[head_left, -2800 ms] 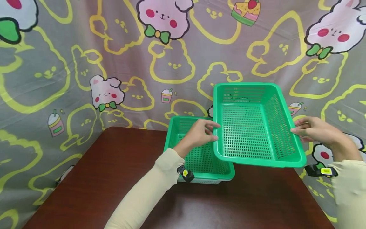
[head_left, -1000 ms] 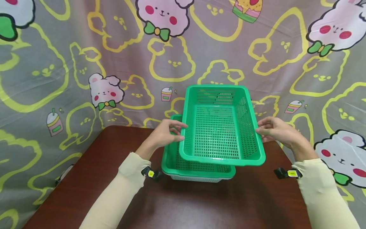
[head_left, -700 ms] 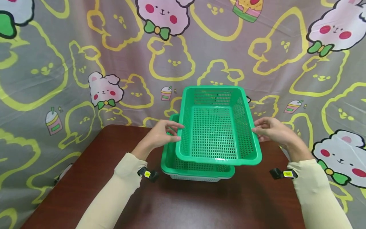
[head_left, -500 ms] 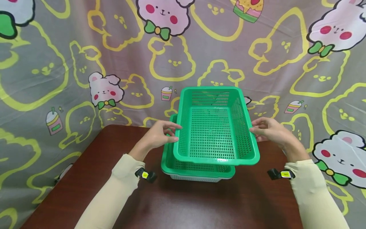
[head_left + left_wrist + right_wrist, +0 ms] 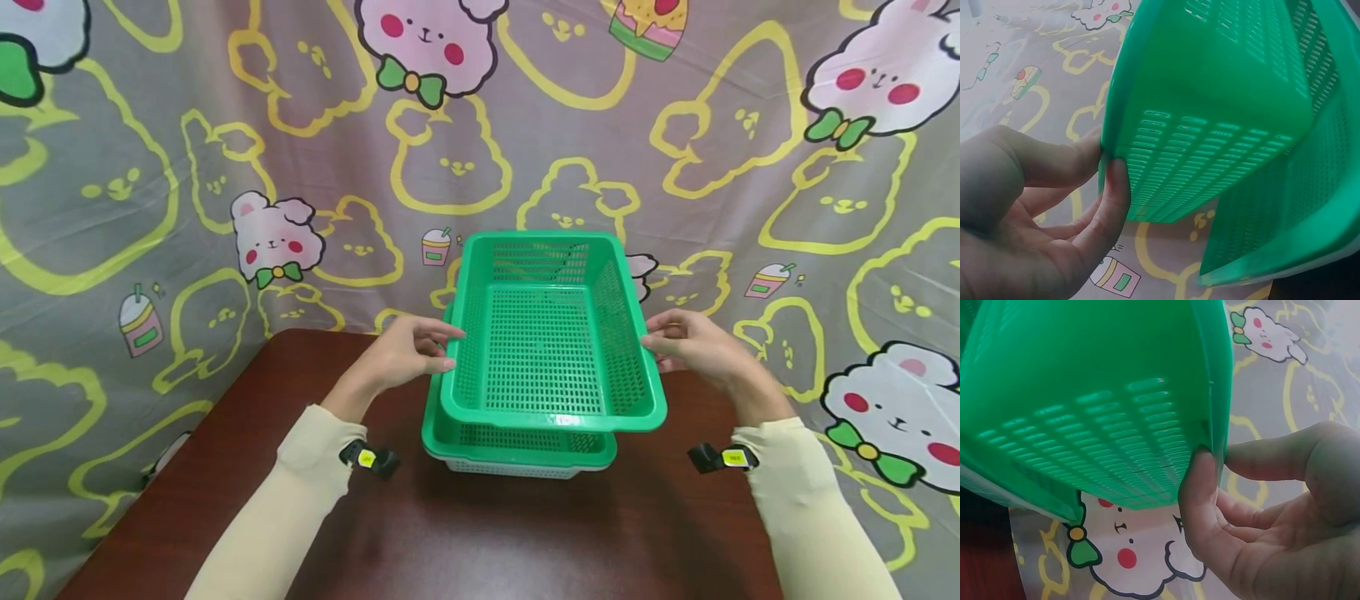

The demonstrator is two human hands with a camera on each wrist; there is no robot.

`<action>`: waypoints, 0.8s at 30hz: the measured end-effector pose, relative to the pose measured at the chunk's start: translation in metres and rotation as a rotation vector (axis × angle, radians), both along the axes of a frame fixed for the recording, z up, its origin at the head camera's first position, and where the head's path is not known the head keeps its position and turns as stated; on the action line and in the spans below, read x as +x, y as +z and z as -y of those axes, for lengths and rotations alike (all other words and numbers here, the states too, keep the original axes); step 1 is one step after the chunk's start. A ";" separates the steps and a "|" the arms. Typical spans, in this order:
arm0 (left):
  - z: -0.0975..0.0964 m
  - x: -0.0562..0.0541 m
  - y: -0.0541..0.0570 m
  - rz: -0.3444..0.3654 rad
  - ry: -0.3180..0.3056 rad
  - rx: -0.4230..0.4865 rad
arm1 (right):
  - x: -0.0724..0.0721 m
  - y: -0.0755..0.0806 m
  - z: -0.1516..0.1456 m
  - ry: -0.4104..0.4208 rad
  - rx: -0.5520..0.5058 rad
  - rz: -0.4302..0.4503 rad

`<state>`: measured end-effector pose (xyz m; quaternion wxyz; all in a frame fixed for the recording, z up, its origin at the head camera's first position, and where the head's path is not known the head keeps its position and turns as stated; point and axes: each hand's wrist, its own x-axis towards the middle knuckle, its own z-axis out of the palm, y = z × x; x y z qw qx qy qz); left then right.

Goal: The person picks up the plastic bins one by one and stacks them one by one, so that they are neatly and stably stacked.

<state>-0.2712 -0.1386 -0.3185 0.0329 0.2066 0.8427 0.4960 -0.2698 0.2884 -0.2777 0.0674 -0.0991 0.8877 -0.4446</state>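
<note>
A green slotted plastic basket (image 5: 542, 350) hangs in the air between both hands, its inside tilted toward the head camera and nothing lying in it. My left hand (image 5: 401, 350) pinches its left rim, thumb on one side and fingers on the other, as the left wrist view shows. On the opposite rim my right hand (image 5: 693, 346) pinches in the same way, close up in the right wrist view. Beneath and slightly behind is a second green basket (image 5: 517, 455), mostly covered by the held one. A white perforated basket wall (image 5: 510, 469) shows under its rim.
The lower baskets stand on a dark red-brown table (image 5: 495, 542). A grey curtain (image 5: 315, 167) with bunny and yellow outline prints hangs behind the table and along both sides.
Both hands have carried the held basket leftward from the right side, and it now overlaps most of the lower green basket. It also sinks slightly. The lower baskets stay put.
</note>
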 end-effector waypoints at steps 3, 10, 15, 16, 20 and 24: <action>0.002 0.001 0.002 -0.002 0.011 -0.015 | -0.001 -0.001 0.002 0.004 -0.011 0.007; 0.007 0.001 0.005 0.024 0.023 -0.036 | -0.002 -0.004 0.006 0.013 -0.020 0.021; 0.011 0.002 0.006 0.022 0.005 -0.043 | -0.003 -0.006 0.009 0.039 -0.035 0.036; 0.012 0.002 0.006 0.022 0.005 -0.042 | -0.003 -0.006 0.009 0.046 -0.036 0.041; 0.016 0.002 0.004 0.013 -0.009 -0.050 | -0.004 -0.007 0.012 0.067 -0.039 0.066; 0.019 0.001 -0.001 0.024 0.001 -0.066 | -0.005 -0.011 0.014 0.081 -0.043 0.075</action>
